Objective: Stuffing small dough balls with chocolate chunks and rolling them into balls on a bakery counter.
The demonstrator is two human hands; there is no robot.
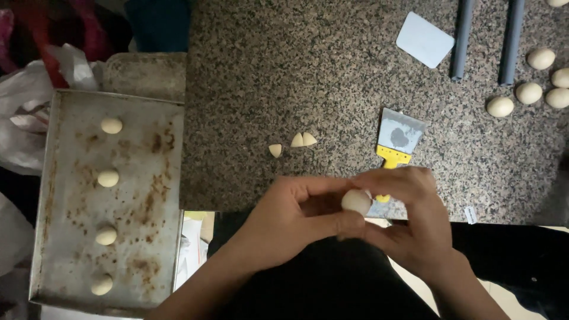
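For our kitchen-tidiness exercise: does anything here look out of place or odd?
The metal baking tray is blotched with brown stains around its four dough balls, and three cut dough scraps lie loose on the granite counter.

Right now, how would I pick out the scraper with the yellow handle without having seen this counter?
Start at the speckled granite counter. Just beyond the person's right hand lies the scraper, its flat grey metal blade pointing away and its yellow handle partly hidden by the fingers. The white plastic card farther back has no handle.

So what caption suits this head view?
Both hands cup a dough ball beside a metal tray of four.
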